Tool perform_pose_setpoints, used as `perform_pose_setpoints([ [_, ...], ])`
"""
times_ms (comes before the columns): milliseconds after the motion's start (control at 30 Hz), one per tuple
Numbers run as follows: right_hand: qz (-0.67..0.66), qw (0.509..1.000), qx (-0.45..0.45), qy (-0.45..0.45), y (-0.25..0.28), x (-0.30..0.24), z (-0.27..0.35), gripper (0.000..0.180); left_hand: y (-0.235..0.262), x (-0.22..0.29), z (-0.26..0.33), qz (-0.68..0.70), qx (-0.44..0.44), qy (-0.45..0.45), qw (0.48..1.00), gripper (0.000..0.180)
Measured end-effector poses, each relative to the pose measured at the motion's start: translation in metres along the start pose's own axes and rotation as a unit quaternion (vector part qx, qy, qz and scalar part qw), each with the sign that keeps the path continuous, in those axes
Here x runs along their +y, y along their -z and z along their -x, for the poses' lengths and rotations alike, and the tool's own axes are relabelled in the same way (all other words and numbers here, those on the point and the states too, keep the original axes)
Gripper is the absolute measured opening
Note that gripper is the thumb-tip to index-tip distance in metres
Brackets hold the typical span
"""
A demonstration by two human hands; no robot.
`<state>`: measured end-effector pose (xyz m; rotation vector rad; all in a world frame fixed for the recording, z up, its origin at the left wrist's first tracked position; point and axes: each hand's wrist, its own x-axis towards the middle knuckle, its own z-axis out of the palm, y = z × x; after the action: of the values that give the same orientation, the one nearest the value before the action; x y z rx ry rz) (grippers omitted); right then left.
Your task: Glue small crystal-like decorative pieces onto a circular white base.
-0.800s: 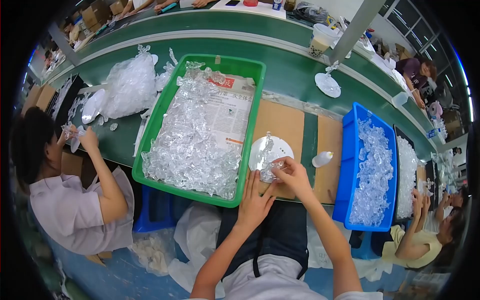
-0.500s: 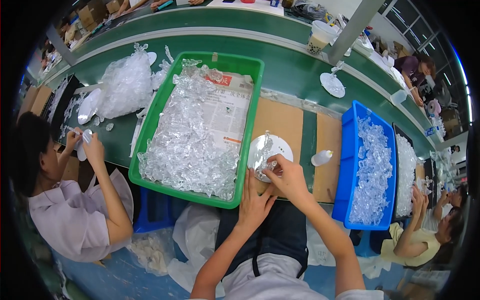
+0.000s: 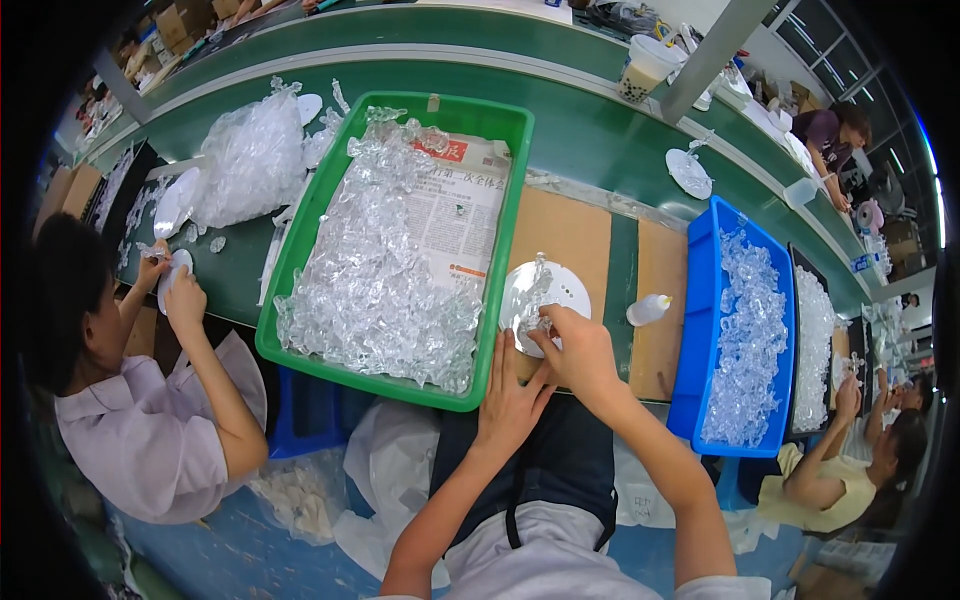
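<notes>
A white round disc [image 3: 570,290] with small holes lies on brown cardboard in front of me, and a clear plastic piece [image 3: 532,297] stretches across its left side. The fingers of my right hand [image 3: 582,357] are pinched together on the near end of that piece, over the disc. My left hand [image 3: 508,405] rests at the disc's near left edge, fingers stretched out and thumb apart, touching the rim. Directly left stands a green tray [image 3: 268,325] heaped with clear plastic pieces over newspaper.
A white squeeze bottle [image 3: 648,310] lies right of the disc. Beyond it stands a blue bin [image 3: 704,300] of clear pieces. Another disc [image 3: 689,175] sits farther back, near a drink cup [image 3: 645,68]. A co-worker [image 3: 150,420] handles a disc at left; others sit at right.
The whole view has shifted slightly. My right fingers stay pinched at the clear piece, and my left hand keeps its place by the disc. The co-worker at left has turned their disc.
</notes>
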<state>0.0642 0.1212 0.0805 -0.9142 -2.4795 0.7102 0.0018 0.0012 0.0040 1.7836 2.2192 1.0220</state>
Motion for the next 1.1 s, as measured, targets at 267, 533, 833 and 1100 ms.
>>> perform_pose_setpoints([
  [267,-0.047,0.996,-0.013,-0.074,-0.003,0.016,0.004,0.029,-0.001,0.000,0.001,-0.008,0.004,-0.003,1.000,0.050],
  [533,-0.505,0.813,-0.052,-0.285,0.025,0.031,0.006,0.031,0.001,0.000,0.002,0.030,0.014,0.008,0.999,0.052],
  [833,-0.224,0.960,-0.053,-0.161,0.005,0.020,-0.005,0.028,-0.002,-0.001,0.003,0.000,0.008,0.004,1.000,0.051],
  [1100,-0.025,0.998,-0.039,-0.044,0.009,0.008,-0.009,0.028,-0.003,-0.001,0.003,-0.057,-0.002,-0.008,0.998,0.061],
])
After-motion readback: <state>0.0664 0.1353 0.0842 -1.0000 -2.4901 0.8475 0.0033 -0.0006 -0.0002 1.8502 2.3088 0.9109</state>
